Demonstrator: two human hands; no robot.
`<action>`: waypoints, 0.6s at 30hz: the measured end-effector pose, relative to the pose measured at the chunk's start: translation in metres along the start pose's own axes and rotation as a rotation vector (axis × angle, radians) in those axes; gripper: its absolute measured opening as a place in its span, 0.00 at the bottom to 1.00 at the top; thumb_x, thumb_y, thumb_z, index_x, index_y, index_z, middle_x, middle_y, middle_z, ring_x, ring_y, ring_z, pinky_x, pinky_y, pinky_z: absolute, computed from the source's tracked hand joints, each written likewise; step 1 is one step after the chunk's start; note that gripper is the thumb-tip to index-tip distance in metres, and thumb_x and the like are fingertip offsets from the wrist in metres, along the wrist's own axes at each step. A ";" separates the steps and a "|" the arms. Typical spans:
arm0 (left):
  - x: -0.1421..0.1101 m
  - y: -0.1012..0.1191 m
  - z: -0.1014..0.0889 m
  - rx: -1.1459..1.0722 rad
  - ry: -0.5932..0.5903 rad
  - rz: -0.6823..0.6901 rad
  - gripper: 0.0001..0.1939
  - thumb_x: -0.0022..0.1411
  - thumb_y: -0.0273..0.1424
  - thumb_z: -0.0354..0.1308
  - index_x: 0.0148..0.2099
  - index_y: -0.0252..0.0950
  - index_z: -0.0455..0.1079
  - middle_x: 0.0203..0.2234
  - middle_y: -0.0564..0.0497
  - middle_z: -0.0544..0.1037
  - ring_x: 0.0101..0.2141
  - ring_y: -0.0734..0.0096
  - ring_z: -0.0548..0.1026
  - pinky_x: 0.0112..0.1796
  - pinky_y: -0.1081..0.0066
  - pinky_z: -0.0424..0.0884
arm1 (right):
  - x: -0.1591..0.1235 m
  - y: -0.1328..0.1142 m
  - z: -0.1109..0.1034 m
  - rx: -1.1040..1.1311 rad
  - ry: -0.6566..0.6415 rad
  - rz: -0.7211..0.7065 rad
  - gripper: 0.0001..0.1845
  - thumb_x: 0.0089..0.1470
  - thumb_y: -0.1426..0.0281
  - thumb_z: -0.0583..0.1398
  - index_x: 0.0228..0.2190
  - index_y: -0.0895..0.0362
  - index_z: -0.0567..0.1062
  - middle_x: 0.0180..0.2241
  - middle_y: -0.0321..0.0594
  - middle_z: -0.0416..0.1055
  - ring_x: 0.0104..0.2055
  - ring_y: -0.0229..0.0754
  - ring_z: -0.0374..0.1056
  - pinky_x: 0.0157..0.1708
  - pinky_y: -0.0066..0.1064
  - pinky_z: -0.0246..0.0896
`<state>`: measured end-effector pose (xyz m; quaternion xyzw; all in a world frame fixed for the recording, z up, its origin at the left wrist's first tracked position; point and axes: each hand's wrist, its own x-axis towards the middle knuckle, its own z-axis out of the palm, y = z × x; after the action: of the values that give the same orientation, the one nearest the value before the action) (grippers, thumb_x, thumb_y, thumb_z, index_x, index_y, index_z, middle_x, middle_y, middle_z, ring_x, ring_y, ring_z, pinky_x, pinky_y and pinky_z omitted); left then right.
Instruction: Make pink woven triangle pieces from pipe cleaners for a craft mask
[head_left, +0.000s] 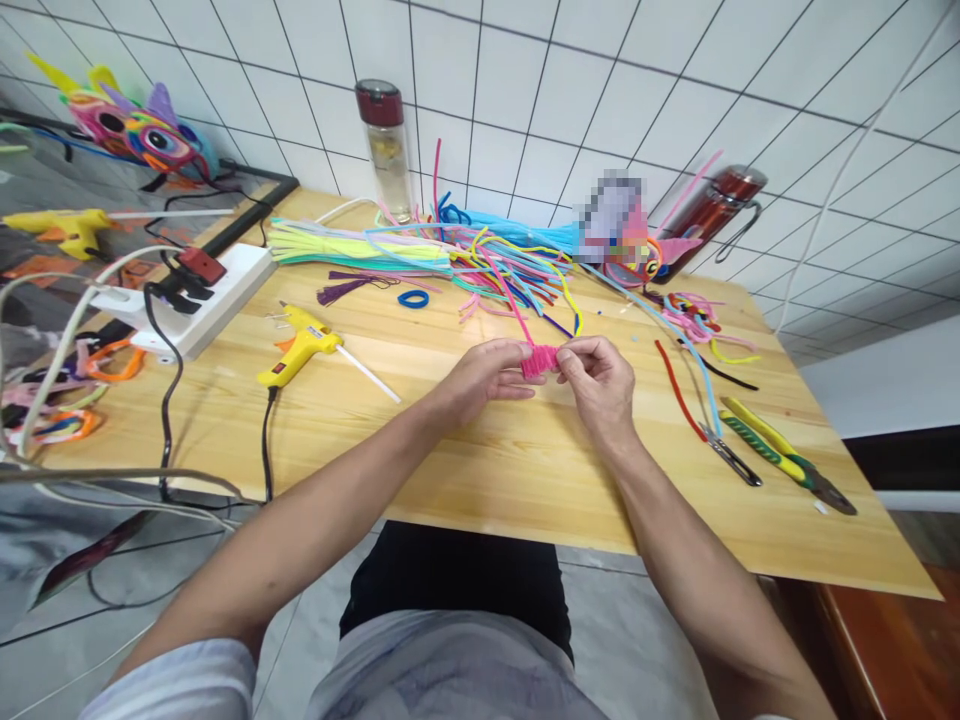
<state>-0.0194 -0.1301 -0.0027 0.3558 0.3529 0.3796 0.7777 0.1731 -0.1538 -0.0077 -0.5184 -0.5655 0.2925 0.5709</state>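
Between my two hands, just above the wooden table (480,470), is a pink pipe cleaner (539,362) wound into a tight, flat coil. Its loose end sticks up and away toward the pile of pipe cleaners (420,245) behind. My left hand (491,380) pinches the coil's left edge between thumb and fingers, the lower fingers stretched out under it. At the right edge, the thumb and forefinger of my right hand (600,385) grip the same coil. What lies behind the fingertips is hidden.
A yellow glue gun (304,345) and a white power strip (217,300) lie left, with cables hanging. Pliers (787,455) and small snips (731,457) lie right. A glass bottle (386,150) and a red flask (720,215) stand at the tiled wall.
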 end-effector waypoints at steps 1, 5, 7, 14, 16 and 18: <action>-0.001 -0.002 0.000 0.060 0.012 0.044 0.17 0.61 0.39 0.74 0.48 0.35 0.81 0.44 0.40 0.89 0.44 0.57 0.88 0.43 0.65 0.82 | 0.000 0.000 0.000 -0.011 0.004 0.001 0.19 0.57 0.51 0.73 0.32 0.51 0.78 0.29 0.34 0.77 0.28 0.41 0.73 0.29 0.34 0.73; -0.001 -0.008 -0.001 0.216 0.045 0.156 0.19 0.58 0.42 0.77 0.47 0.36 0.83 0.41 0.45 0.88 0.43 0.63 0.85 0.43 0.69 0.79 | 0.001 0.000 -0.001 -0.040 0.006 0.010 0.19 0.57 0.50 0.72 0.32 0.51 0.77 0.29 0.35 0.77 0.28 0.41 0.72 0.29 0.35 0.73; 0.000 -0.008 -0.001 0.225 0.043 0.178 0.18 0.60 0.42 0.76 0.47 0.36 0.85 0.40 0.45 0.88 0.43 0.64 0.85 0.43 0.69 0.79 | 0.001 0.000 -0.001 -0.033 0.006 0.004 0.19 0.56 0.51 0.73 0.32 0.51 0.77 0.29 0.35 0.77 0.28 0.41 0.72 0.29 0.35 0.72; 0.001 -0.005 0.000 0.193 0.032 0.169 0.17 0.60 0.41 0.77 0.44 0.34 0.85 0.37 0.45 0.88 0.40 0.64 0.85 0.45 0.68 0.81 | 0.002 -0.002 -0.001 0.001 0.001 0.062 0.18 0.54 0.53 0.73 0.36 0.51 0.78 0.28 0.32 0.76 0.27 0.40 0.72 0.29 0.35 0.72; 0.001 -0.005 -0.001 0.166 0.028 0.161 0.19 0.59 0.42 0.78 0.45 0.33 0.85 0.37 0.44 0.88 0.40 0.63 0.86 0.46 0.67 0.82 | 0.003 -0.003 -0.002 0.003 -0.015 0.083 0.18 0.54 0.53 0.72 0.38 0.51 0.79 0.28 0.32 0.76 0.27 0.40 0.72 0.28 0.34 0.71; 0.002 -0.004 -0.001 0.131 0.032 0.142 0.21 0.58 0.43 0.78 0.46 0.32 0.84 0.38 0.43 0.89 0.40 0.62 0.87 0.46 0.67 0.82 | 0.003 -0.004 -0.003 0.008 -0.047 0.104 0.19 0.55 0.52 0.72 0.40 0.52 0.79 0.28 0.32 0.76 0.28 0.40 0.72 0.28 0.33 0.69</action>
<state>-0.0181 -0.1301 -0.0070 0.4241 0.3632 0.4154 0.7181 0.1754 -0.1526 -0.0024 -0.5378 -0.5499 0.3361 0.5435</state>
